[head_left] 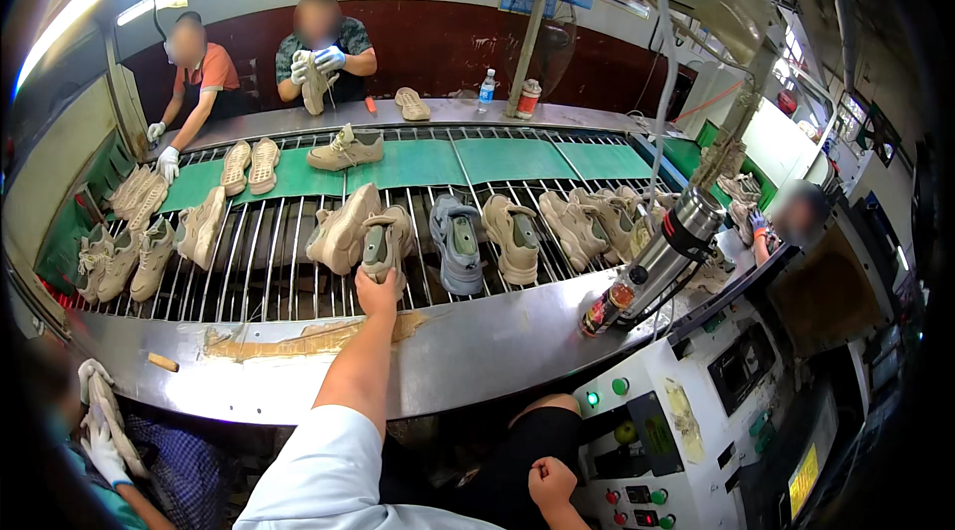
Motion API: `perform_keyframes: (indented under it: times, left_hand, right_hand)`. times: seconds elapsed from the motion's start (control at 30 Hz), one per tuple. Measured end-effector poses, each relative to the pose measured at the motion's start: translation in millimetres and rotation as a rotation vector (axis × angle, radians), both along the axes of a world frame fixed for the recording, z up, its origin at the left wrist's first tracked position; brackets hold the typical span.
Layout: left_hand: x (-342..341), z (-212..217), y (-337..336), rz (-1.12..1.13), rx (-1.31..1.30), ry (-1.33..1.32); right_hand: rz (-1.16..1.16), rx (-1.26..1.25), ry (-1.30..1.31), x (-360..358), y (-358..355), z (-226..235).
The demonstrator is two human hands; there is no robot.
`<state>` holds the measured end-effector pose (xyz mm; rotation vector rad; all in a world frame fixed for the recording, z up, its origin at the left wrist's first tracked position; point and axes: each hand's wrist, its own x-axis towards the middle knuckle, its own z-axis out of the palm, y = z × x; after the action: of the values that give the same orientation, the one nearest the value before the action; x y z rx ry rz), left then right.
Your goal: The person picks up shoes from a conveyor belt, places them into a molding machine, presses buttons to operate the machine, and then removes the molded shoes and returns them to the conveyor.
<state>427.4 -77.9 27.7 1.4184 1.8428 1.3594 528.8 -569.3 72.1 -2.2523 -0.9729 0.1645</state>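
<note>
My left hand (377,293) reaches out over the metal counter and is closed round the heel of a beige sneaker (401,231). That sneaker stands on the roller conveyor (261,281), its toe pointing away from me. Another beige sneaker (342,228) leans close against its left side. To the right stand a grey-blue sneaker (457,246) and a beige sneaker (512,239), both apart from my hand. My right hand (552,483) is low by my thigh, curled into a fist; whether anything is inside it is hidden.
A steel flask (676,239) and a dark-labelled bottle (613,301) stand on the counter (477,336). The control panel (637,411) is at my right. Across the conveyor two gloved people work, one holding a sole (314,87). Another person at lower left holds a shoe (111,421).
</note>
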Motion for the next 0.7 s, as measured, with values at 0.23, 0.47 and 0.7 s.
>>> perform_keyframes:
  times: [0.23,0.47,0.7]
  left_hand:
    - [-38,4,2,-0.447,0.343,0.421]
    - [-89,19,86,-0.772,0.439,1.108]
    - [-41,16,132,-0.604,0.119,1.85]
  right_hand:
    - [-0.028,0.083,-0.011,6,21,-13]
    - [-0.029,0.05,0.026,7,50,-17]
    - [-0.022,0.013,-0.052,5,40,-12]
